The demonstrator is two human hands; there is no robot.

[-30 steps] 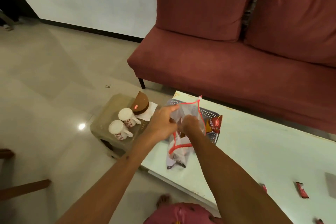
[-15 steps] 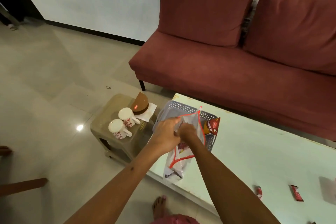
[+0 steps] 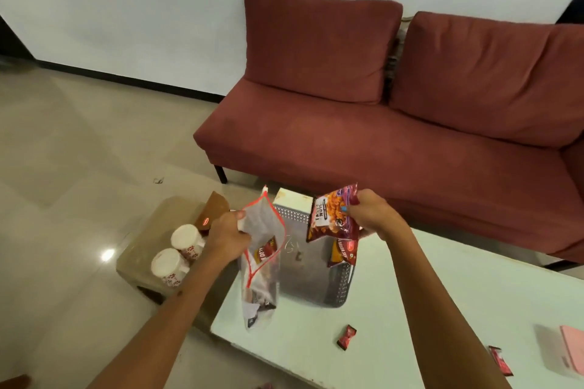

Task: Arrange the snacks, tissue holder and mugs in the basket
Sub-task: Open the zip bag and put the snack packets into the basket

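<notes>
My left hand grips the rim of a clear plastic bag with a red zip edge; more snack packets show inside it. My right hand holds a purple-and-orange snack packet above the grey perforated basket on the white table. A dark red snack packet leans inside the basket at its right wall. Two white mugs with red flowers stand on a beige stool to the left. Behind them is the brown tissue holder.
Small red candy wrappers lie on the table near me. A pink flat object sits at the table's right edge. A red sofa stands behind the table. Tiled floor spreads to the left.
My right hand has come out of the plastic bag with the purple-and-orange packet and moved right over the basket. My left hand still holds the bag, and the view has shifted.
</notes>
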